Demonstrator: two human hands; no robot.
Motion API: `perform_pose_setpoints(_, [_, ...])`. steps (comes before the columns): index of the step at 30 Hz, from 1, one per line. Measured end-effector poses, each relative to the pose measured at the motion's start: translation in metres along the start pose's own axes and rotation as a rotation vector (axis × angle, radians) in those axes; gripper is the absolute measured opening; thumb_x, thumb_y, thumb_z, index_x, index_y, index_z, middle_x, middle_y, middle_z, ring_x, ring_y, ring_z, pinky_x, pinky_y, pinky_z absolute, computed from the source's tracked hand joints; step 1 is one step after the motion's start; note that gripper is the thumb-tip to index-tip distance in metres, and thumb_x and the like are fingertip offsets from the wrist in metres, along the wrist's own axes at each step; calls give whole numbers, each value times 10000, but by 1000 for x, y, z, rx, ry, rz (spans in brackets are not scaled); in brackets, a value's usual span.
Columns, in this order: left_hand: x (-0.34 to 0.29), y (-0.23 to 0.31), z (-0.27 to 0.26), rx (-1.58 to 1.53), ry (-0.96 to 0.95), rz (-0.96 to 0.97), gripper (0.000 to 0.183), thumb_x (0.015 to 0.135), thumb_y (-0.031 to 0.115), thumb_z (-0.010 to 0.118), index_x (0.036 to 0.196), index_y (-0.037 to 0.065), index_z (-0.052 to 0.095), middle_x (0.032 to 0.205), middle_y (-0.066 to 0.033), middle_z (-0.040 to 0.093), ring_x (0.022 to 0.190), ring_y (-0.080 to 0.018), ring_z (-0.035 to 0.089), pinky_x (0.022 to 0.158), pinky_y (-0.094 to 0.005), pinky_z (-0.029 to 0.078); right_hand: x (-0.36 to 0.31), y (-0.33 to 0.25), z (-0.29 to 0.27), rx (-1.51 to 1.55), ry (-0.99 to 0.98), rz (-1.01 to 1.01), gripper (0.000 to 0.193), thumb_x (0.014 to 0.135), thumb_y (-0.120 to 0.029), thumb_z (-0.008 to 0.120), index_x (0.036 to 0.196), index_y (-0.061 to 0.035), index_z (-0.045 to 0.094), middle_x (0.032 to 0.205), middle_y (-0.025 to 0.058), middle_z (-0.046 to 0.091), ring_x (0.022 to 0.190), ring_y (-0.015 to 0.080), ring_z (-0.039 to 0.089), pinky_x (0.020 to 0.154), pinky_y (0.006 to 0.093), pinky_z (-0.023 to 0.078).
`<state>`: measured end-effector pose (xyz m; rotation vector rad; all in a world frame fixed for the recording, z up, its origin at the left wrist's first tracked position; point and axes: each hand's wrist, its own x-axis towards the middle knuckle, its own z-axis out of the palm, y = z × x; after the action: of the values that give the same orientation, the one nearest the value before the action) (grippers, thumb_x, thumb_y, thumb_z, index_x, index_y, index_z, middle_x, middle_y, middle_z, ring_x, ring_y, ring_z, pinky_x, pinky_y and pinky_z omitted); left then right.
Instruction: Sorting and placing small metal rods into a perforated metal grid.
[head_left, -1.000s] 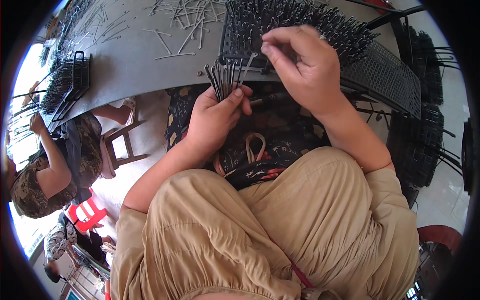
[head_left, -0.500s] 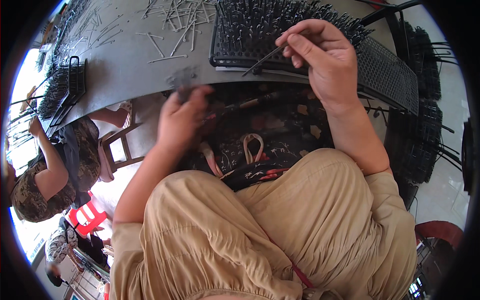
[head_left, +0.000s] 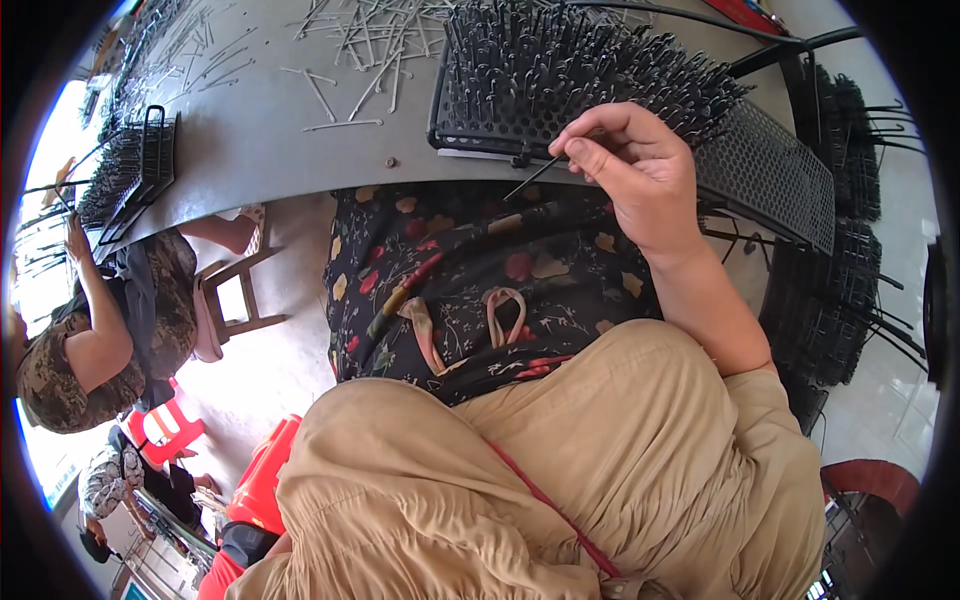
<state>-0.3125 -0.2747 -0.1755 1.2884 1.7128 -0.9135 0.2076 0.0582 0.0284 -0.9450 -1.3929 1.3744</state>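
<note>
My right hand [head_left: 645,180] is raised just in front of the table edge, its thumb and fingertips pinching a thin dark metal rod [head_left: 532,179]. The rod slants down to the left, and its upper end is hidden in the fingers. Behind the hand stands a black perforated tray [head_left: 480,142] at the table's front edge. Packed upright in it are many dark hooked metal pins [head_left: 590,70]. My left hand is out of sight; only a sliver of skin shows beside my left knee.
Loose grey metal pins [head_left: 343,124] lie scattered on the grey table [head_left: 270,130], with a small nut [head_left: 391,162] near its edge. A red container [head_left: 266,478] stands low at my left. Another person [head_left: 95,340] works at a similar rack [head_left: 150,180]. Dark racks [head_left: 845,300] hang at right.
My left hand has dropped from the table edge out of view, and the dark thing blurred at it is gone. My right hand, still pinching the rod, sits lower in the picture. The red container now shows.
</note>
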Motion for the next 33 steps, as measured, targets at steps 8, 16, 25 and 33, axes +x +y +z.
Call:
perform_pose_setpoints(8, [-22,13,10,-139,-48,-6,357,933,304,523,1120,31,657,1159,-200,637,1108,-265,590,975,-415,422,-4,6,3,-42,-34,-20,91,902,18,619,989,-9,618,931,85,692,762,63,587,649,188,461])
perform_pose_setpoints(16, [-36,25,15,-255,-110,13,366,926,302,532,1156,39,641,1199,-195,618,1145,-270,564,1000,-412,399,-7,12,2,-97,-49,-40,89,908,19,608,993,-7,613,947,86,689,793,68,596,674,192,465])
perform_pose_setpoints(25, [-49,37,20,-402,-161,44,383,918,299,541,1195,47,623,1245,-188,597,1188,-276,535,1028,-408,373,-7,11,4,-85,-48,-36,89,909,18,606,994,-8,606,950,84,688,773,63,579,671,194,459])
perform_pose_setpoints(33, [-73,33,-1,-480,-204,36,405,911,297,550,1231,55,608,1285,-183,578,1225,-280,509,1054,-405,350,-12,9,-3,-55,-46,-74,92,907,10,613,997,-5,607,939,90,692,760,65,579,661,186,457])
